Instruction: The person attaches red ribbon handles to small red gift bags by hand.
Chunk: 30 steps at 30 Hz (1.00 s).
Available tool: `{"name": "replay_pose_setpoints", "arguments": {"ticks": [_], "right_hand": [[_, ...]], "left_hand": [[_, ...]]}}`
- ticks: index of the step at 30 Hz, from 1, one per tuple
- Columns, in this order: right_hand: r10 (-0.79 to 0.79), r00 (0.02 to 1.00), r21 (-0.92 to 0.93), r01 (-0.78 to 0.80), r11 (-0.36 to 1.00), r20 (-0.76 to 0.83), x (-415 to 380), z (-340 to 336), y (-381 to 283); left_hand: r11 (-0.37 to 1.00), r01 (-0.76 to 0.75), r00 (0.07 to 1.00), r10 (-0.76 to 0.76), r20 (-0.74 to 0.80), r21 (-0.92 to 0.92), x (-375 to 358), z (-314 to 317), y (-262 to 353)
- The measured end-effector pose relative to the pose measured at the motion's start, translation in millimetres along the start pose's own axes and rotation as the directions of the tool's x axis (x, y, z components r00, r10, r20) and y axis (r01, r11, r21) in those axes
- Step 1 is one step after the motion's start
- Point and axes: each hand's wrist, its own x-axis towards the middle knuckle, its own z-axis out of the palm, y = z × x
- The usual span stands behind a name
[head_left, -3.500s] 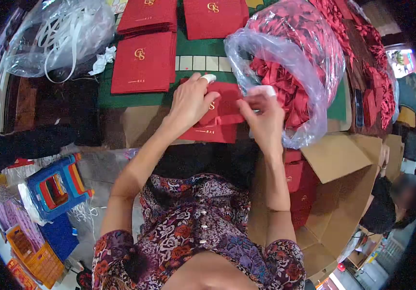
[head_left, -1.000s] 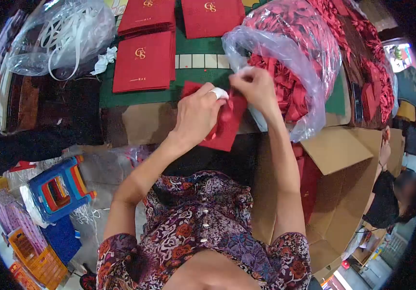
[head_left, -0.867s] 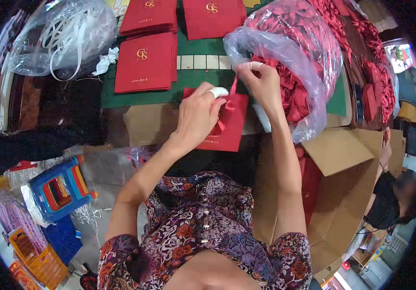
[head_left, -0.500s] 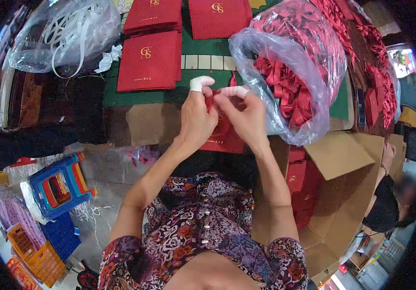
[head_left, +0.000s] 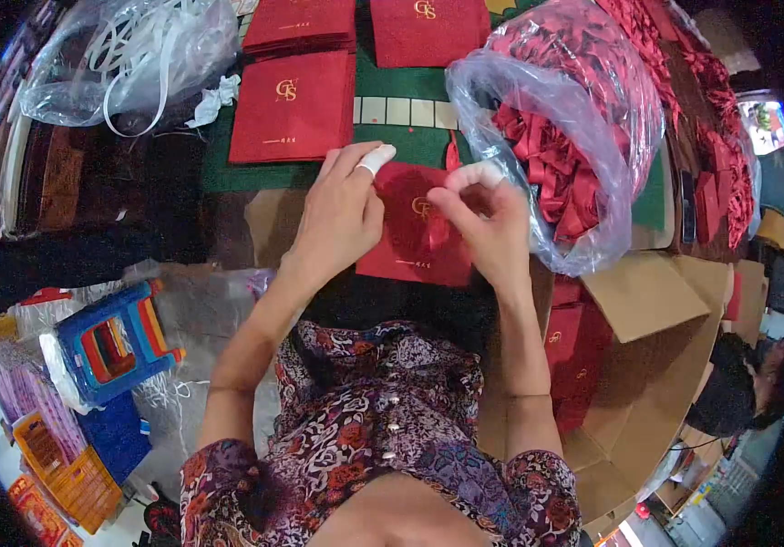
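Observation:
A flat red fabric pouch (head_left: 403, 260) with gold print lies in front of me at the table's near edge. At its upper left edge, my left hand (head_left: 337, 202) rests with thumb and fingers apart; white tape wraps one fingertip. My right hand (head_left: 494, 226) is over the pouch's right side, thumb and taped index finger curled together in a pinch. What sits between those fingertips is too small to make out. A shiny red strip (head_left: 436, 232) shows on the pouch below the thumb. Beyond the hands lies a small red ribbon piece (head_left: 452, 153).
Stacks of red pouches (head_left: 290, 109) lie behind my hands. A clear plastic bag (head_left: 583, 251) of red ribbons stands at right, another bag (head_left: 64, 100) with white straps at left. Below right, an open cardboard box (head_left: 647, 296) holds red pouches. A person (head_left: 729, 387) is beyond it.
My hands have moved apart from a close pinch together on something red. The left went left to the pouch's edge, the right slightly right, and more of the pouch now shows.

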Motion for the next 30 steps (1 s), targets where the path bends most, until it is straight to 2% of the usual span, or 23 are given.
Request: {"name": "replay_pose_setpoints", "arguments": {"ticks": [1, 2, 3, 4, 7, 10, 14, 19, 26, 30], "right_hand": [[0.013, 1.000, -0.127, -0.011, 0.992, 0.019, 0, 4, -2], [0.028, 0.999, -0.251, -0.018, 0.968, 0.036, 1, 8, -2], [-0.031, 0.999, -0.316, 0.036, 0.948, 0.018, 1, 14, 8], [-0.030, 0.999, -0.315, 0.034, 0.949, 0.018, 1, 19, 15], [-0.190, 0.982, -0.579, 0.160, 0.800, 0.009, 0, 30, 27], [-0.175, 0.985, -0.646, 0.143, 0.750, 0.016, 1, 33, 30], [-0.148, 0.989, -0.591, 0.122, 0.797, 0.004, 3, 31, 30], [0.043, 0.998, -0.546, -0.010, 0.837, 0.049, 5, 26, 17], [0.071, 0.997, -0.498, -0.057, 0.865, 0.009, 7, 27, 11], [0.032, 0.999, -0.597, -0.036, 0.801, -0.018, 8, 33, 7]], "left_hand": [[0.988, -0.019, 1.000, 0.016, 0.019, 0.154, 1, 6, -3], [0.988, -0.018, 1.000, 0.015, 0.020, 0.154, -1, 10, -3], [0.983, -0.006, 0.999, -0.001, 0.038, 0.182, -1, 14, -3], [0.978, 0.005, 0.998, -0.017, 0.055, 0.210, -2, 16, -4], [0.976, 0.030, 0.993, -0.053, 0.106, 0.215, -1, 22, -10], [0.984, -0.010, 0.999, 0.001, 0.047, 0.176, 1, 20, -8], [0.989, -0.025, 0.998, 0.017, 0.053, 0.148, 3, 12, -5], [0.998, 0.059, 0.994, -0.059, 0.094, 0.001, 2, 8, -2], [0.999, 0.023, 0.998, -0.020, 0.064, -0.040, 3, 11, 3], [1.000, 0.001, 0.997, 0.001, 0.074, -0.024, 4, 14, 4]]}}
